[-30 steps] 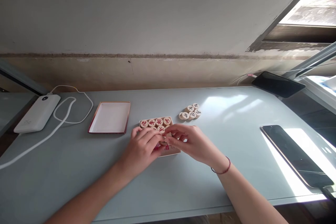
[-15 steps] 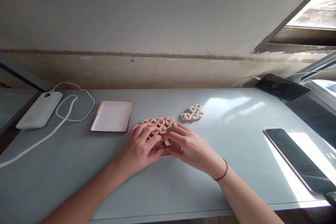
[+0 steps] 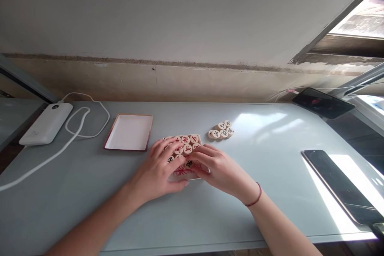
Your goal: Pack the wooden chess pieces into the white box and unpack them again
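A shallow box [image 3: 189,176] holds rows of round Chinese chess pieces [image 3: 187,149] with red characters towards the back. Black-character pieces lie nearer the front, where red lines show on the box floor. My left hand [image 3: 160,166] rests over the box's left side, fingers spread across the pieces and thumb stretched along the front edge. My right hand [image 3: 214,166] reaches in from the right, thumb and fingers closed around a black-character piece [image 3: 189,164]. Its fingers partly hide that piece. Beyond the box stands a small stacked group of loose pieces [image 3: 223,133].
An upturned box lid [image 3: 129,132] lies at the left. Past it are a white power bank [image 3: 46,124] and its white cable [image 3: 72,138]. One phone [image 3: 339,184] lies at the right, another dark phone [image 3: 322,103] near the back. A wall runs behind the table.
The piece at my right fingers has gone from tilted to flatter in the box. My left thumb has drawn away from the right fingers, showing more of the box floor.
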### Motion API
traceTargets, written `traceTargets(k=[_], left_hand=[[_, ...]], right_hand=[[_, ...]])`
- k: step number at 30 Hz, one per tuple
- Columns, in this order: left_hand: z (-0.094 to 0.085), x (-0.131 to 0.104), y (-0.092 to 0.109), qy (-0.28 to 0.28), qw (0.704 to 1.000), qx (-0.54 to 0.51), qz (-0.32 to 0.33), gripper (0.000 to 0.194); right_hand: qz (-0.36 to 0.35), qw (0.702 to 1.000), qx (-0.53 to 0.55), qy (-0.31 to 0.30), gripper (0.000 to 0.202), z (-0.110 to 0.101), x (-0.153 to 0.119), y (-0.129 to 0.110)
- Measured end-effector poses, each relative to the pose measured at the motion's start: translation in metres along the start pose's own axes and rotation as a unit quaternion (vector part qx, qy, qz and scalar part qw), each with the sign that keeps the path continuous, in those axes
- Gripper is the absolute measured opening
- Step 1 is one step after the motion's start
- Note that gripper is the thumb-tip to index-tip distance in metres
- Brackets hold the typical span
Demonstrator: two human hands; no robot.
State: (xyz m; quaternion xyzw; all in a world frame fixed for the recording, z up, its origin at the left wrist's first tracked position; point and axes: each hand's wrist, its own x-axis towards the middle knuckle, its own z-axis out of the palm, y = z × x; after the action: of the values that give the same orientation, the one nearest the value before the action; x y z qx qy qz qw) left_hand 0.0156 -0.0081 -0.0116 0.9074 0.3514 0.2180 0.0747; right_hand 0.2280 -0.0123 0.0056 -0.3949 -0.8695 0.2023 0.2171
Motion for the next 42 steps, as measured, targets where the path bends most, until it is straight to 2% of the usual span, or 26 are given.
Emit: traceTargets(k=[7,12,16,21,29,32,35,39,42], left_hand=[[-0.002,0.0,0.001,-0.007,1.0,0.006,0.019,0.023],[-0.001,0.001,0.003,0.019,0.999,0.026,0.026,0.023],[-0.004,0.001,0.005,0.027,0.999,0.012,0.039,0.013],[-0.009,0.0,0.006,-0.018,0.999,-0.006,0.048,0.019],[-0.01,0.0,0.007,-0.041,0.998,-0.007,0.04,0.03],[-0.009,0.001,0.007,-0.046,0.998,0.004,0.035,0.034],[-0.009,0.001,0.007,-0.043,0.998,0.008,0.041,0.037],[-0.013,0.0,0.004,-0.035,0.998,0.003,0.045,0.025],[-0.015,-0.002,0.001,-0.036,0.999,0.007,0.034,0.016]], right_hand=[[-0.008,0.998,0.062,-0.009,0.019,0.001,-0.001,-0.004],[0.005,0.996,0.087,-0.001,0.018,0.004,-0.002,-0.003],[-0.005,1.0,0.022,0.017,0.012,0.004,-0.001,-0.002],[0.024,0.997,-0.071,-0.024,0.009,0.0,-0.001,-0.003],[0.016,0.994,-0.11,-0.014,0.016,-0.001,-0.003,0.001],[0.008,0.995,-0.099,0.012,0.016,-0.002,-0.003,0.001],[-0.005,0.997,-0.078,0.011,0.016,-0.002,-0.003,-0.001],[-0.01,0.998,-0.06,-0.025,0.016,-0.001,-0.003,-0.002],[-0.007,0.997,-0.074,-0.03,0.017,0.001,-0.003,0.0]])
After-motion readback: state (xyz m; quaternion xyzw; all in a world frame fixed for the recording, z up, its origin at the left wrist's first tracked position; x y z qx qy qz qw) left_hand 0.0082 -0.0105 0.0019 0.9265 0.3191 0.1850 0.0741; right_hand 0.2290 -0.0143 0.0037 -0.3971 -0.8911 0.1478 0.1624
